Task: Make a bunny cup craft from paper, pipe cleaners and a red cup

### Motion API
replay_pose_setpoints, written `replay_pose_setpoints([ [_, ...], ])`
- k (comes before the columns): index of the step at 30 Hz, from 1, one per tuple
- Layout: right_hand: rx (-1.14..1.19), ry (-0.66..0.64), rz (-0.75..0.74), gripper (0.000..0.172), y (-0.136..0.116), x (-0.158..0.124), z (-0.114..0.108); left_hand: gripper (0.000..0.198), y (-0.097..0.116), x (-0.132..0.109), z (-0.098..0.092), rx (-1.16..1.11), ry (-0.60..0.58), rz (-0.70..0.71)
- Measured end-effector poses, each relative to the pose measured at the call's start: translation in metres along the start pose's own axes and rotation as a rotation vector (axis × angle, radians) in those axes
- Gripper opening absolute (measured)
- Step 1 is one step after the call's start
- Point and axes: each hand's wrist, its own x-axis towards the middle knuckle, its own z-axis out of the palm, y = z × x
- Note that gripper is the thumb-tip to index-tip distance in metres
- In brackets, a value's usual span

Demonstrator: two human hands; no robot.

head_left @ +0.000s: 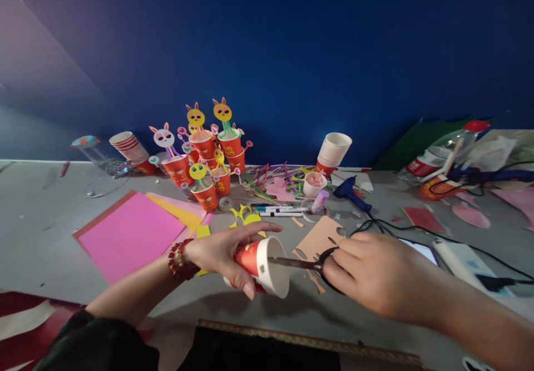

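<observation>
paper cup (249,256) | red, white-rimmed — tipped sideways, mouth rightward | scissors (298,263) | black-handled — blades at cup's mouth

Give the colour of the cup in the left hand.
The cup is red outside with a white rim band, white inside; best in head view.

Near the front edge of the worktop (37,232), the left hand (221,251) grips a paper cup (261,270) tipped sideways, its mouth toward the right hand (367,273), which holds scissors (294,262) pointing into it. Face-topped cups (204,147) and two cup stacks (334,148) stand along the back edge.
</observation>
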Motion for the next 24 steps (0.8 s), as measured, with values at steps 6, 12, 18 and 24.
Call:
replay_pose_setpoints([
  [6, 0.064, -0.012, 0.101, 0.036, 0.006, -0.004, 0.006, 0.113, -0.001, -0.004, -0.004, -0.088, -0.052, -0.072],
  [12, 0.172, 0.007, 0.238, 0.045, 0.001, -0.017, 0.016, 0.105, -0.008, -0.006, -0.007, -0.058, -0.026, -0.017],
  [18, 0.344, -0.003, 0.434, 0.018, 0.001, -0.032, 0.019, 0.105, -0.011, -0.006, -0.006, -0.068, -0.022, 0.011],
  [24, 0.251, -0.303, 0.935, 0.012, -0.003, -0.050, 0.066, 0.096, -0.024, -0.012, -0.007, 0.055, 0.099, 0.029],
])
